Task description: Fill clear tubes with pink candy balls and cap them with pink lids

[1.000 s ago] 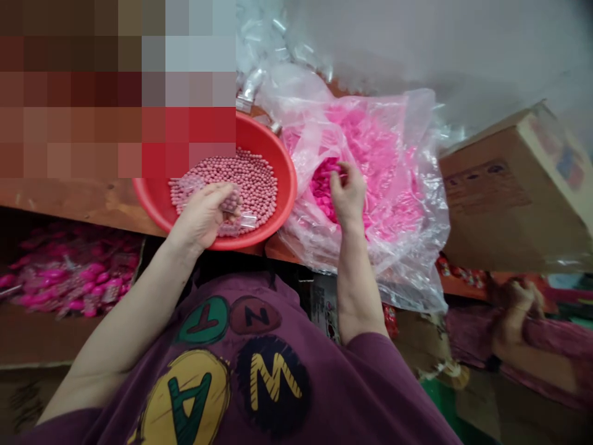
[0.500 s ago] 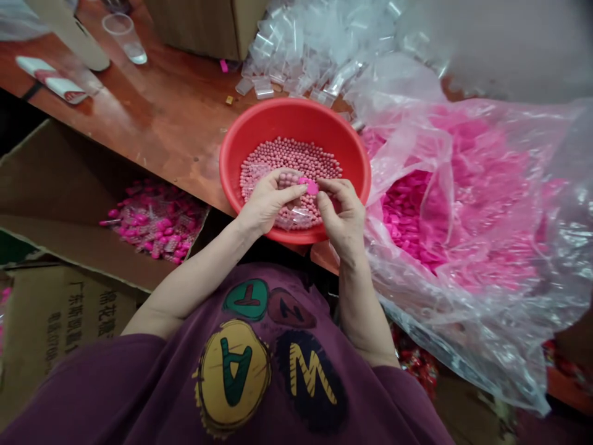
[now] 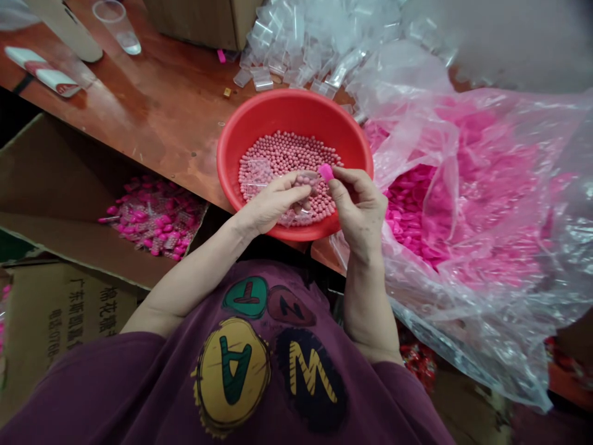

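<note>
Over the red basin (image 3: pixel 223 162): both hands are meeting above its near rim, probably so that anything slipping is falling back inside.
Left hand (image 3: pixel 273 204): it is curling closed around a small clear pouch (image 3: pixel 299 215). The fingers are bunching the thin, soft film and are partly hiding it.
Right hand (image 3: pixel 359 207): thumb and forefinger are pinching one pink piece (image 3: pixel 325 172) tightly. They are keeping it just beside the left fingertips; whether it is touching the pouch cannot be told.
Pink piece: it is looking small, opaque, smooth and hard, in a bright pink. Its exact shape is too small to tell.
Beads (image 3: pixel 287 154): directly under the grip, they are lying as a shallow layer in the basin. They are round, matte and pale pink.
Big clear bag (image 3: pixel 486 154): to the right of the grip, its crinkled glossy film is holding many loose pink pieces (image 3: pixel 407 222). Its mouth is opening toward the right hand, likely for a short reach.
Empty pouches (image 3: pixel 296 43): beyond the grip, behind the basin, they are lying in a loose transparent heap.
Cardboard box (image 3: pixel 60 179): left of and below the grip, it is holding filled packets (image 3: pixel 152 216).
Table (image 3: pixel 152 111): it is reddish wood with a worn surface, carrying the basin at its edge.
</note>
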`<state>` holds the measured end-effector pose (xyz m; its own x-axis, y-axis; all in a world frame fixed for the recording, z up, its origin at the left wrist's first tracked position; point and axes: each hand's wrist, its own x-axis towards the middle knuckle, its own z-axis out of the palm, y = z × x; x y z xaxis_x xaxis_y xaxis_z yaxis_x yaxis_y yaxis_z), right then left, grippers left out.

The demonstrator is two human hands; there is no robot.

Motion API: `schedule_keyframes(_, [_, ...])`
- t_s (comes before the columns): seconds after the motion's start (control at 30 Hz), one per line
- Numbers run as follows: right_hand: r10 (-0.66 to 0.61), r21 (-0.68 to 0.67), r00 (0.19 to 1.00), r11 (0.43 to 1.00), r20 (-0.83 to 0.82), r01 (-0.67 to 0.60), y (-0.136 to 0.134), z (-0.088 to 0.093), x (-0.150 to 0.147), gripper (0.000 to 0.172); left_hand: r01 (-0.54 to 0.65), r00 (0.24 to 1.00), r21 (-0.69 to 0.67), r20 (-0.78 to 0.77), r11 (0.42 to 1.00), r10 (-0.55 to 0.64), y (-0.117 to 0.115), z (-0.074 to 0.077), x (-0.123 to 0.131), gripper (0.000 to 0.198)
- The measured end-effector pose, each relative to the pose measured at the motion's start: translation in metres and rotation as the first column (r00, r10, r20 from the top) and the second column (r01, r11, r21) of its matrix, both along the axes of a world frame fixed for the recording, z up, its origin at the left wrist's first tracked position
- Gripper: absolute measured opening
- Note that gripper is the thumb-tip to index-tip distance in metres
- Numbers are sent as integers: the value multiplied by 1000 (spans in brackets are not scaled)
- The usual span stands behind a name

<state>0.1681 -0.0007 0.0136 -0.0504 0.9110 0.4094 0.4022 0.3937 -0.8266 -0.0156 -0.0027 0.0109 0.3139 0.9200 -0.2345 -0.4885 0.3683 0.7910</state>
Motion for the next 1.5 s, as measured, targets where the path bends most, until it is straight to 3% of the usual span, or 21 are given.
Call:
schedule_keyframes(0.07, [44, -2, 998, 999, 43, -44, 2, 7, 1, 17, 17, 1000, 10, 10, 1000, -17, 0, -2, 0, 10])
schedule_keyframes(0.23, [108, -7, 992, 994, 70, -108, 4, 14, 2, 17, 70, 997, 50, 8, 996, -70, -2, -4, 2, 17])
schedule_keyframes(0.4, [109, 0, 994, 994, 31, -109, 4, 5, -4, 16, 78, 997, 16, -18, 997, -77, -3, 5, 3, 17])
schedule_keyframes(0.6, [57, 52, 996, 997, 73, -60, -3, -8, -16, 18, 5, 984, -24, -177, 1000, -9, -6, 10, 6, 28])
schedule_keyframes(0.73, [166, 4, 980, 986, 105, -168, -6, -8, -12, 19, -29, 973, -61, -229, 998, 14, -10, 4, 6, 28])
schedule_keyframes(0.83, [269, -87, 958, 961, 98, -261, -3, -9, -1, 29, -59, 975, -23, -215, 998, 53, -9, 1, 4, 24])
schedule_keyframes(0.9, [251, -128, 967, 962, 48, -243, 1, -13, 6, 38, -69, 976, 45, -206, 997, 77, -7, 2, 4, 25])
schedule_keyframes(1.07, [66, -171, 988, 981, -138, -89, 11, -28, 11, 61, -17, 964, 124, -261, 992, 49, -2, 5, 5, 24])
schedule_keyframes(1.13, [52, -178, 988, 981, -146, -78, 8, -27, 10, 60, 2, 960, 142, -278, 990, 38, -1, 5, 6, 22])
schedule_keyframes(1.23, [113, -182, 993, 977, -22, -115, -2, -12, 9, 56, 30, 956, 175, -293, 984, 23, -2, 4, 6, 21])
schedule_keyframes(1.33, [216, -191, 944, 966, 249, -171, -11, 3, 7, 70, 31, 955, 171, -297, 985, 21, -2, 3, 6, 18])
schedule_keyframes(1.43, [205, -130, 871, 978, 447, -164, -13, -1, 0, 91, 25, 944, 163, -330, 986, 30, -2, 0, 7, 20])
schedule_keyframes(1.5, [122, -43, 850, 992, 512, -117, -13, -14, -7, 90, 18, 921, 208, -383, 978, 64, -3, -1, 8, 24])
